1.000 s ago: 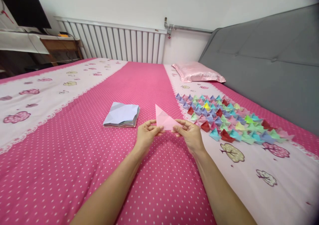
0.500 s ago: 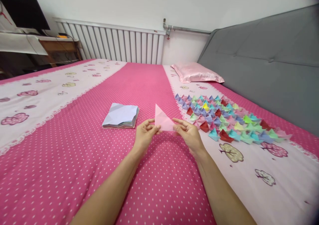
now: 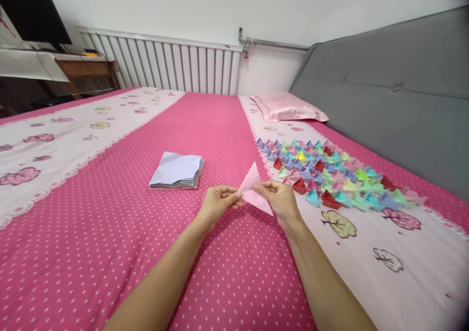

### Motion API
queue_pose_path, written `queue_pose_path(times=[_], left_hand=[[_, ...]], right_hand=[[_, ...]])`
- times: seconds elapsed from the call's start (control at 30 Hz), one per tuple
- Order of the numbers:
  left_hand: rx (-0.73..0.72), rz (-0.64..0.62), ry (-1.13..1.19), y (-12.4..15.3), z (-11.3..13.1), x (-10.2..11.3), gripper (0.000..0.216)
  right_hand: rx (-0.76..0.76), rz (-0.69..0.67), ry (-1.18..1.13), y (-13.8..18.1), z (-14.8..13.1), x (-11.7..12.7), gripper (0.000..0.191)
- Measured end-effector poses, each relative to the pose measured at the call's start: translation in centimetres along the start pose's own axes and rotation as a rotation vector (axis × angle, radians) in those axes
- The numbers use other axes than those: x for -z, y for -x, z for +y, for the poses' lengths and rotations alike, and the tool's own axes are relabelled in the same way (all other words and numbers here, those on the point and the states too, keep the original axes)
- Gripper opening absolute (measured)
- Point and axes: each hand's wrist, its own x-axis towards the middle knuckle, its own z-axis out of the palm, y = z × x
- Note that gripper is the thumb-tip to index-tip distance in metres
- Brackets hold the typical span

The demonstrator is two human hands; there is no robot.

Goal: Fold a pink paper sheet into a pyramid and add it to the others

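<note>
Between my hands is a pink piece of paper, folded into a triangle with one point upward and another toward the lower right. My left hand pinches its left corner between thumb and fingers. On the other side, my right hand grips it with the thumb across the front face; the fingers behind the paper are partly hidden. A stack of square paper sheets, pale lilac on top, lies to the left of my left hand. Rows of small folded paper boats in several colours stand to the right of my right hand.
A pink dotted bedspread covers the bed. A pink pillow lies at the far right, against a grey headboard. Beyond the bed are a white radiator and a desk with a black monitor.
The pink paper has turned in my hands, its long edge now slanting to the right. My right hand has moved its thumb over the paper's face, and my left hand has shifted slightly right.
</note>
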Motion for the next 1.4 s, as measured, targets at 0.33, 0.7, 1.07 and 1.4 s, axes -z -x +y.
queue_pose_path(times=[0.33, 0.7, 1.07, 1.4], left_hand=[[0.014, -0.017, 0.092, 0.0, -0.3, 0.0, 0.022], [0.141, -0.047, 0.383, 0.0, -0.3, -0.4, 0.009], [0.138, -0.145, 0.158, 0.3, -0.8, -0.5, 0.013], [0.136, -0.148, 0.153, 0.2, -0.8, -0.4, 0.012]], right_hand=[[0.126, 0.046, 0.153, 0.4, 0.0, -0.6, 0.026], [0.259, -0.144, 0.112, 1.4, -0.1, -1.6, 0.024], [0.209, -0.098, -0.021, 1.1, -0.5, -1.5, 0.022], [0.184, -0.054, -0.041, 0.9, -0.2, -1.4, 0.019]])
